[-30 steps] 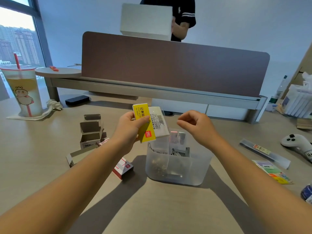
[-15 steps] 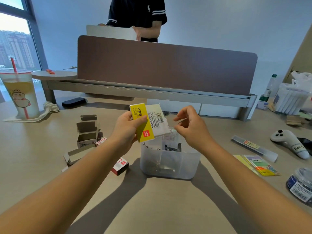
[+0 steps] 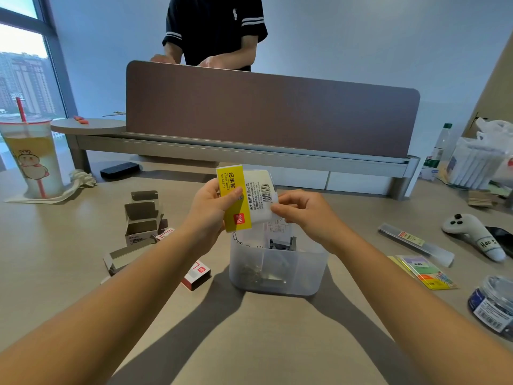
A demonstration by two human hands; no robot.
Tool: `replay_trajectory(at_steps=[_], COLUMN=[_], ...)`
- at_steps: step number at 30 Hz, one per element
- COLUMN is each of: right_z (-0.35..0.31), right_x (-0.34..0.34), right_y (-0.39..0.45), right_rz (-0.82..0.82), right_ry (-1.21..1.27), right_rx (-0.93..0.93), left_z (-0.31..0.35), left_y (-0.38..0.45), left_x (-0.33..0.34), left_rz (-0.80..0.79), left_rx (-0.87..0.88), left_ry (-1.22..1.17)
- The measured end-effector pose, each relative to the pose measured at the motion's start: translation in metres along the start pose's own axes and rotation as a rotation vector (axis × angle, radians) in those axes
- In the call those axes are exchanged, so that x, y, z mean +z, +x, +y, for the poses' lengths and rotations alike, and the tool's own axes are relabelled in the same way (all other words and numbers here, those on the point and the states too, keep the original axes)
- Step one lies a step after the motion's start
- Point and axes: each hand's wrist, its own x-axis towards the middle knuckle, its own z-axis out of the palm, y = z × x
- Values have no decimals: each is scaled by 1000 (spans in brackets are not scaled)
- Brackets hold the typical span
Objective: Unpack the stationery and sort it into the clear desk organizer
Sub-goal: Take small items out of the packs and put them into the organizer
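My left hand grips a yellow-and-white pack of sticky notes and holds it upright just above the clear desk organizer. My right hand pinches the pack's right edge between thumb and fingertips. The organizer stands on the table below both hands, with binder clips and small metal pieces in its compartments. To the right lie a pack of coloured index tabs, a long clear pack of leads and a jar with a label.
Several opened small cardboard boxes and a red-and-white box lie left of the organizer. A drink cup with a straw stands far left. A white controller lies far right. Behind the brown desk divider stands a person.
My right hand has moved left and taken hold of the sticky-note pack's right edge. The person behind the divider has put down the white box.
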Motion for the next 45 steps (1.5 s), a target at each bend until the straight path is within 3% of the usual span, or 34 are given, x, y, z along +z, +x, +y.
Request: replay_trajectory(at_steps=[8,18,21,30,34,41,45], right_z=[1,9,8,6,3,2,0], right_x=[-2,-16,-22,-36,-29,-35,-33], right_y=[3,20,22,25,28,39,43], right_rz=[4,281,333,126,1,-17,-106], right_ry=[164,152,0,-472,-561,-723,-800], right_rx=[70,78,22,17,78,58,46], left_z=[-1,0,-2,-7,-7,-12,-14], left_y=[3,10,13,21,22,25,27], left_x=[-4,-22,-25,-28,-29,-32,-32], left_rz=[7,144,166,175,169,148,140], left_rx=[13,-33,-52,-87,-97,-105,-106], left_ry=[25,36,22,-1,-9,6,13])
